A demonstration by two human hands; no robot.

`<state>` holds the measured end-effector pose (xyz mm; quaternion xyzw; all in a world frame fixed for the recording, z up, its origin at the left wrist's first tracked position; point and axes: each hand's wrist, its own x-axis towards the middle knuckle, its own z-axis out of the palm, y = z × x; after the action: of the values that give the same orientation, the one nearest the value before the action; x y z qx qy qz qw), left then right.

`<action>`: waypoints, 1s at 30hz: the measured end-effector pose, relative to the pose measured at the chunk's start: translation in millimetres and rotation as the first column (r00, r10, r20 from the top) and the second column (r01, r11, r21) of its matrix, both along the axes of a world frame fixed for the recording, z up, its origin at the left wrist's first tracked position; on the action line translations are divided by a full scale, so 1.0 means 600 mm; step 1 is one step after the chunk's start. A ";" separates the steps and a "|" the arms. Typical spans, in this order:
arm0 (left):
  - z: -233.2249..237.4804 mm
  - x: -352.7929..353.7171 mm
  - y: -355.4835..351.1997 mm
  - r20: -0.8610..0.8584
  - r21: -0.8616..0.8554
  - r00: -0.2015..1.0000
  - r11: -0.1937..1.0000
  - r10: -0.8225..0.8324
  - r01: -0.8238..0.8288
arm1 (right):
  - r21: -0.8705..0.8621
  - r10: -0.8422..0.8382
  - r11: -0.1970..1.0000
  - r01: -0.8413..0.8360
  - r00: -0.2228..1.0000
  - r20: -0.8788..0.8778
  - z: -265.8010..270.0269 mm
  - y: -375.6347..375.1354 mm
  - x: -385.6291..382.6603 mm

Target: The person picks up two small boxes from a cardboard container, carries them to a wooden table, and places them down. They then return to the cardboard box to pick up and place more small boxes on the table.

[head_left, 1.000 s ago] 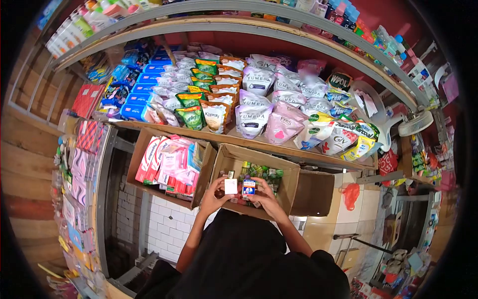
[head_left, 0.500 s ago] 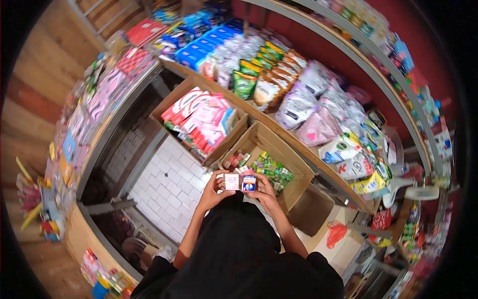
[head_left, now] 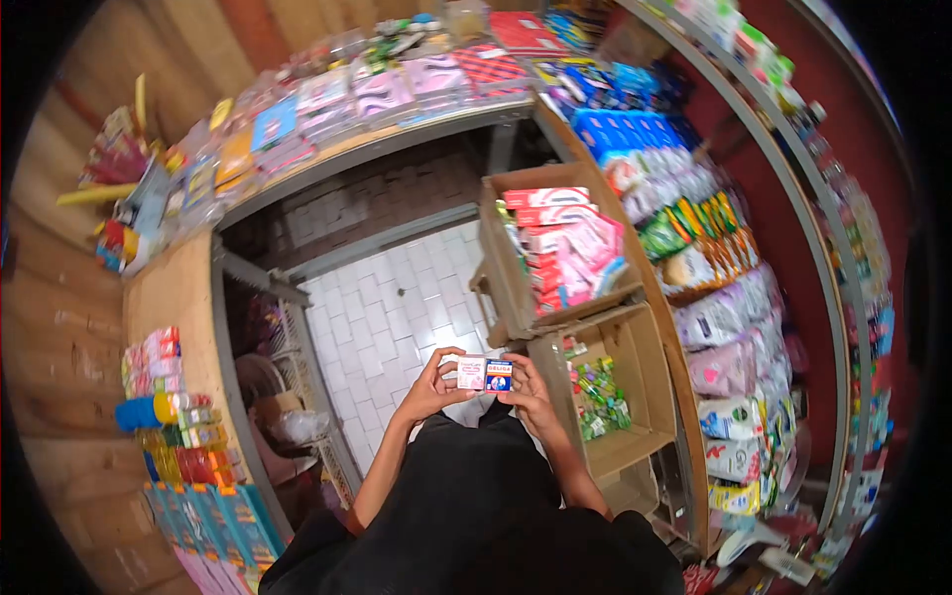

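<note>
My left hand (head_left: pixel 433 387) has its fingers round a small white and pink box (head_left: pixel 471 373). A small blue and white box with a red band (head_left: pixel 499 376) is in my right hand (head_left: pixel 531 391). Both boxes are side by side in front of my body, their printed faces up. Just right of my right hand stands an open cardboard box (head_left: pixel 650 407) with small green bottles (head_left: pixel 601 397) in it.
Another cardboard box (head_left: pixel 511 297) holds red and pink packs (head_left: pixel 570 248). Bagged goods (head_left: pixel 722 367) line a shelf at the right. Stationery (head_left: pixel 382 94) covers a shelf at the back. Small packs and bottles (head_left: pixel 188 436) stand on the left shelf. White floor tiles (head_left: pixel 382 327) show between them.
The view has turned left, so the shelves and cardboard boxes appear rotated, and more of the left shelf shows. Both small boxes remain in my hands, now closer together.
</note>
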<state>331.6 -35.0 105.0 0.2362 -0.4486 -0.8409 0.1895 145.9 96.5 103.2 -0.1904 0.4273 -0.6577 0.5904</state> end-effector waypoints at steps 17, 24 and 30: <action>0.020 0.366 -0.075 0.101 0.003 0.827 0.831 0.553 -0.557 | 0.027 0.572 0.819 -0.573 0.819 0.049 -0.008 -0.298 0.296; -0.009 0.429 -0.093 0.077 -0.031 0.618 0.622 0.782 -0.783 | 0.083 0.810 0.587 -0.806 0.585 -0.045 -0.013 -0.435 0.382; -0.020 0.455 -0.122 0.125 -0.039 0.414 0.421 0.902 -0.906 | 0.138 0.937 0.339 -0.930 0.322 -0.134 -0.001 -0.559 0.450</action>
<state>604.8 -108.2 93.0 0.4962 -0.2477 -0.5976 0.5791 416.1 -238.8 102.4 -0.4522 0.3059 -0.1697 0.8205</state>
